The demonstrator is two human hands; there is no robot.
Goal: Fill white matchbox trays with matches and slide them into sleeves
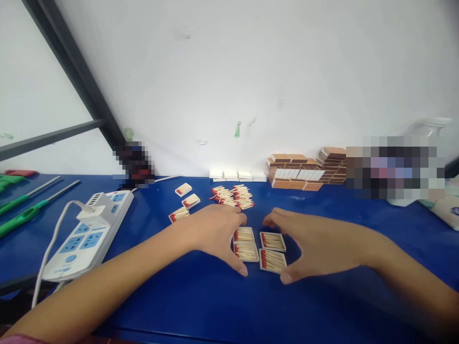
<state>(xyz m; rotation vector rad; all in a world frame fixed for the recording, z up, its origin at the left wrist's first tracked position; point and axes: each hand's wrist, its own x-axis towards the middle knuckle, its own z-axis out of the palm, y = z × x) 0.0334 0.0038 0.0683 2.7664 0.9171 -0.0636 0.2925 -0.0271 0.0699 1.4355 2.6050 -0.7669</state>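
Observation:
Two white matchbox trays (pixel 246 252) of red-tipped matches lie one behind the other on the blue table, beside my left hand (pixel 218 234). Its thumb and fingers are spread around their left side, and whether they touch the trays I cannot tell. Two similar trays (pixel 273 260) lie just to the right, a narrow gap between the pairs. My right hand (pixel 315 243) is spread around their right side, thumb tip close to the nearer tray's front corner. Behind the hands is a loose pile of matches (pixel 233 196). Several more filled trays (pixel 191 201) sit to its left, one partly hidden by my left hand.
Along the wall stand white trays (pixel 236 175) and stacked brown matchboxes (pixel 297 184). At left are a white power strip (pixel 86 239) with a plugged-in cable and green-handled tools (pixel 32 208). A white pack (pixel 446 208) lies far right; some items are pixelated.

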